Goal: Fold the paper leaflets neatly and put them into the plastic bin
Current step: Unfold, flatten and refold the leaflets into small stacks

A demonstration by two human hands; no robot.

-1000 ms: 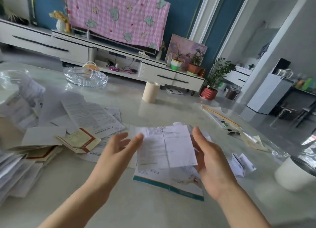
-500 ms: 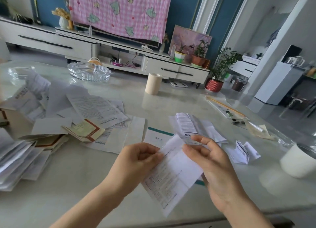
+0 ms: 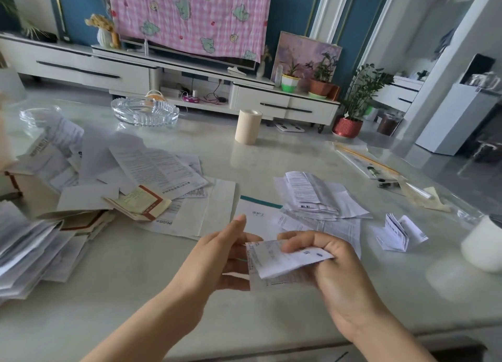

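The pale table (image 3: 135,293) fills the room's near half. A loose heap (image 3: 152,169) of unfolded sheets sprawls across its left side, and a smaller stack (image 3: 317,196) lies right of centre. At the right edge stands a white tub (image 3: 483,245), cut off by the frame. It may be the bin, though I cannot tell for sure.

Near the table's front edge, the left hand (image 3: 225,258) is spread wide, fingers fairly straight, touching the left end of the leaflet (image 3: 277,261). The right hand (image 3: 326,264) pinches that leaflet, fingers curled over the top. The paper is half folded and held in the air above the table, well apart from the tub.

The layers look uneven at the near edge, so pressing the crease now would likely set it crooked. Held by one pinch, the thin paper could also spring open or slip. The reach to the tub passes over other papers, and a sleeve or wrist might drag them.
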